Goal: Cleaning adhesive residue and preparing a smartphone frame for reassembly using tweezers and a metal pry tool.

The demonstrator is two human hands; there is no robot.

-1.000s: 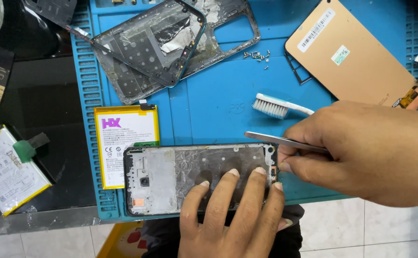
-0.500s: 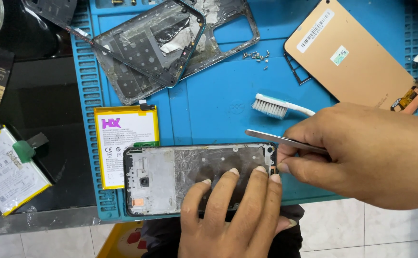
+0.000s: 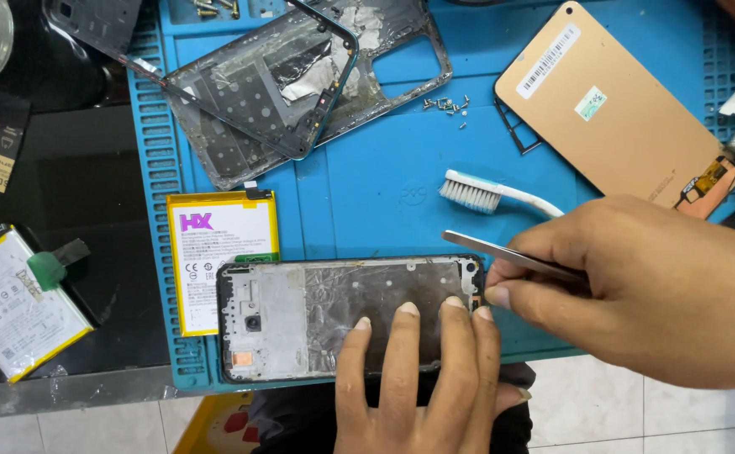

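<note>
An opened phone frame with bare metal inside lies at the near edge of a blue work mat. My left hand lies flat on its right half, fingers spread and pressing down. My right hand hovers at the frame's right end and grips metal tweezers that point left over the top right corner. A white and yellow battery lies on the mat just left of the frame's top edge.
Two stripped phone frames overlap at the back of the mat. A white brush, several tiny screws and a tan screen panel lie behind my hands. A second battery rests on the dark table at left.
My right hand with the tweezers has shifted slightly. My left hand stays pressed on the frame, which has not moved.
</note>
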